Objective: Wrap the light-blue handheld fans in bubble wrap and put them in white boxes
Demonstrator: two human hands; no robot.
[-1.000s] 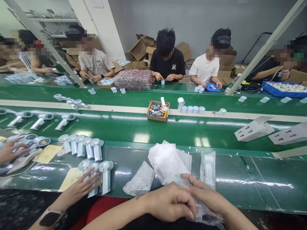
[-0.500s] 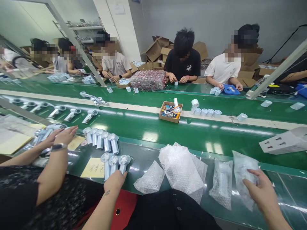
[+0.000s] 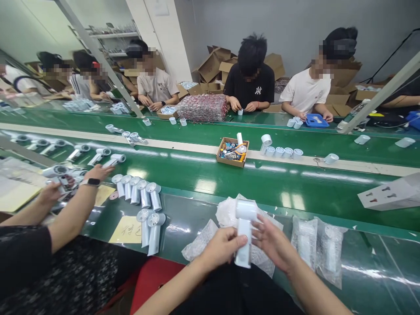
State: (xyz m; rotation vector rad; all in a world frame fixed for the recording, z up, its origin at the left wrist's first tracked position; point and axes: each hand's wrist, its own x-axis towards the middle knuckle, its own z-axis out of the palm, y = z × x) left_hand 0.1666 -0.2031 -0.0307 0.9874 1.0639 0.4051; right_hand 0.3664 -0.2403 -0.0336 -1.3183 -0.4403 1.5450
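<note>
My left hand (image 3: 225, 245) is closed around the handle of a pale blue hair-dryer-shaped housing (image 3: 243, 225), its thumb across the front. The housing stands roughly upright in front of my body, round head at the top. My right hand (image 3: 274, 240) is open at its right side, fingers spread close to the handle and head; whether they touch it I cannot tell. Behind the housing lies a pile of bubble-wrap bags (image 3: 226, 212), partly hidden. To the right, two bubble-wrapped housings (image 3: 331, 249) lie side by side. Two bare housings (image 3: 155, 232) lie left of my hands.
More housings (image 3: 136, 190) stand in a row beside a yellow paper note (image 3: 126, 229). At left, a co-worker's hands (image 3: 98, 175) handle similar parts. Across the green conveyor belt (image 3: 183, 175) sit a carton of small parts (image 3: 231, 153) and several people. A white box (image 3: 390, 192) is at right.
My left hand has lifted a housing from the front row and brought it to the middle. My right hand has left the wrapped housing at right and moved beside it. The co-worker's hands have shifted.
</note>
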